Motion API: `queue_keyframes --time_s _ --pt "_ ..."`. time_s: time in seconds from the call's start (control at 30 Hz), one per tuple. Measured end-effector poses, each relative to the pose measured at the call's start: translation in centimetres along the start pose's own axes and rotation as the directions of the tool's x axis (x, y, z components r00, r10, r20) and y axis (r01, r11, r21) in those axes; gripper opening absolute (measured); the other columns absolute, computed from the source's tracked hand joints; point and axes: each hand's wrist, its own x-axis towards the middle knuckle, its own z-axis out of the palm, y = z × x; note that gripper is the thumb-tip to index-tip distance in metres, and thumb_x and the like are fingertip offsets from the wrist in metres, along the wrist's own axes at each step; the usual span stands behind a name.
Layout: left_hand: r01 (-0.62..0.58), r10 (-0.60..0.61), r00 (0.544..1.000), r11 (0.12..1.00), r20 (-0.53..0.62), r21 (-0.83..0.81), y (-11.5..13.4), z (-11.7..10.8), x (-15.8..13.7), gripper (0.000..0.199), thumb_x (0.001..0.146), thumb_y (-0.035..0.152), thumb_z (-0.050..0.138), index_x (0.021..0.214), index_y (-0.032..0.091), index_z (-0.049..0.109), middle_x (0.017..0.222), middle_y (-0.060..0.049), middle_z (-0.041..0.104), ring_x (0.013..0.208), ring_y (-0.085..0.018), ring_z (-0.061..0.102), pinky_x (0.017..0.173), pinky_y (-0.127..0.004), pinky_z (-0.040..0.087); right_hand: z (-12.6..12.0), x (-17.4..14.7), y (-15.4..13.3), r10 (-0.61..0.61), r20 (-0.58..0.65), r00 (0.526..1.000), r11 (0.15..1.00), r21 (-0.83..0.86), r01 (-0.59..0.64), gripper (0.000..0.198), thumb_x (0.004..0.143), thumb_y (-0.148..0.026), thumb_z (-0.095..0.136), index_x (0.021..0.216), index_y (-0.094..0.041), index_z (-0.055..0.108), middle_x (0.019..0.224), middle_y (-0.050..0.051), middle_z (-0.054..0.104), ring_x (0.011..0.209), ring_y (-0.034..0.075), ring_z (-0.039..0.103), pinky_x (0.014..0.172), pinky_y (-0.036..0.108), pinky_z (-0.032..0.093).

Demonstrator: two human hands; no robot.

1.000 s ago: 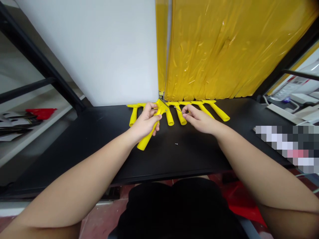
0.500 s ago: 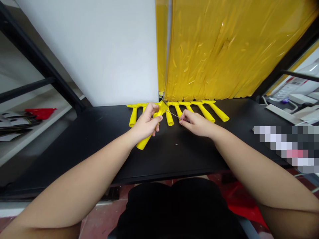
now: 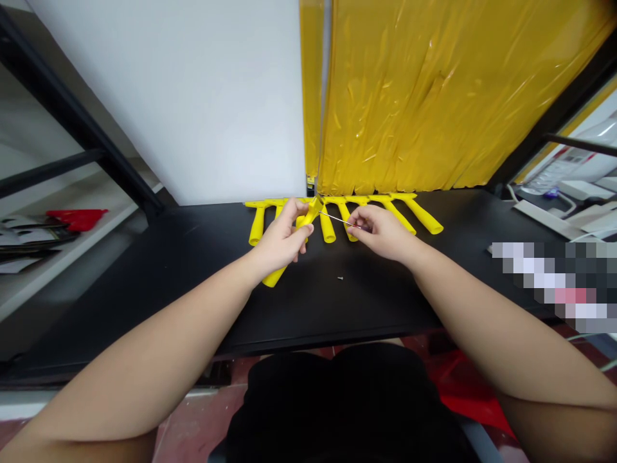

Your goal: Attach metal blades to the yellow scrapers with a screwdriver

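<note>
My left hand is closed around a yellow T-shaped squeegee handle, which is tilted with its hollow end towards me. In my right hand is a screwdriver; its thin metal shaft points left and its tip meets the head of the held handle. Fingers cover most of the screwdriver's grip. Whether a screw sits at the tip is too small to tell. Behind both hands, several more yellow squeegee handles lie in a row. One small loose screw lies nearer to me.
The black table runs up to a white panel and a yellow plastic-wrapped panel. Black frame posts stand at the sides. A shelf at left holds a red item; a clear bottle is at right.
My right fingers have shifted on the screwdriver, and more of its grip shows. The shaft still meets the handle's head, which is turned slightly. My left hand has barely moved.
</note>
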Motion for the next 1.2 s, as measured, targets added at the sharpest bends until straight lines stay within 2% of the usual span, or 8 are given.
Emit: queue_keyframes --time_s 0.2,0.33,0.43,0.57,0.8,0.97,1.13,1.2 --pt "0.003 -0.003 1.0 1.0 -0.014 0.022 0.3 0.07 -0.11 0.028 0.096 0.028 0.059 0.119 0.026 0.044 0.16 -0.015 0.045 0.05 -0.001 0.057 0.031 -0.017 0.045 0.14 0.26 0.12 0.129 -0.131 0.983 0.974 0.203 -0.1 0.022 0.091 -0.04 0.071 0.099 -0.022 0.063 0.084 0.004 0.065 0.072 0.018 0.059 0.069 0.033 0.048" --pt "0.002 -0.002 1.0 0.999 -0.003 0.04 0.32 0.16 -0.17 0.028 0.096 0.029 0.059 0.119 0.025 0.044 0.161 -0.014 0.045 0.05 0.0 0.057 0.033 -0.016 0.045 0.51 0.31 0.24 0.196 -0.066 0.978 0.948 0.27 -0.172 0.026 0.101 -0.05 0.057 0.097 -0.024 0.056 0.065 -0.004 0.054 0.056 0.015 0.046 0.057 0.03 0.038" --pt "-0.002 0.003 1.0 0.999 -0.02 0.044 0.41 0.07 -0.17 0.028 0.095 0.029 0.059 0.118 0.026 0.044 0.16 -0.014 0.046 0.05 -0.001 0.057 0.033 -0.016 0.044 0.68 0.09 0.36 0.164 0.044 0.985 0.928 0.332 -0.17 0.031 0.094 -0.051 0.067 0.1 -0.026 0.049 0.065 -0.007 0.05 0.055 0.014 0.042 0.055 0.029 0.036" --pt "0.006 -0.004 0.999 0.999 -0.039 0.051 0.68 -0.07 -0.17 0.028 0.095 0.028 0.059 0.118 0.025 0.042 0.158 -0.015 0.048 0.051 -0.001 0.057 0.033 -0.016 0.044 0.34 0.04 0.6 0.177 0.03 0.984 0.95 0.257 -0.179 0.034 0.084 -0.046 0.077 0.093 -0.025 0.052 0.071 -0.003 0.056 0.062 0.016 0.048 0.059 0.03 0.039" --pt "-0.003 0.005 0.999 0.999 -0.043 0.052 0.82 -0.04 -0.18 0.028 0.095 0.028 0.059 0.118 0.026 0.043 0.16 -0.014 0.047 0.051 -0.001 0.056 0.033 -0.017 0.044 -0.07 0.3 0.45 0.254 0.082 0.964 0.929 0.256 -0.266 0.059 0.1 -0.074 0.047 0.082 -0.02 0.062 0.056 -0.005 0.039 0.05 0.013 0.035 0.05 0.029 0.03" --pt "-0.013 0.013 0.998 1.0 -0.066 0.0 0.88 -0.22 0.03 0.029 0.092 0.026 0.061 0.113 0.025 0.041 0.159 -0.015 0.047 0.051 -0.001 0.056 0.032 -0.016 0.043 0.19 0.09 0.37 0.176 0.07 0.982 0.921 0.341 -0.19 0.048 0.088 -0.065 0.074 0.101 -0.026 0.05 0.067 -0.007 0.049 0.053 0.013 0.042 0.052 0.028 0.034" --pt "-0.023 0.023 0.998 1.0 -0.063 -0.005 0.9 -0.2 0.01 0.029 0.092 0.025 0.062 0.112 0.024 0.042 0.16 -0.015 0.047 0.051 0.001 0.056 0.033 -0.013 0.042 0.16 0.42 0.8 0.266 0.068 0.962 0.922 0.273 -0.274 0.055 0.1 -0.073 0.049 0.08 -0.022 0.056 0.059 -0.003 0.043 0.05 0.014 0.039 0.05 0.03 0.033" --pt "-0.021 0.021 0.998 1.0 -0.059 0.006 0.85 -0.17 0.02 0.028 0.093 0.025 0.061 0.113 0.025 0.042 0.16 -0.015 0.047 0.051 0.001 0.056 0.032 -0.014 0.043 0.08 0.33 0.54 0.251 0.063 0.966 0.918 0.3 -0.259 0.052 0.099 -0.073 0.05 0.088 -0.023 0.057 0.059 -0.005 0.04 0.049 0.013 0.036 0.05 0.029 0.031"
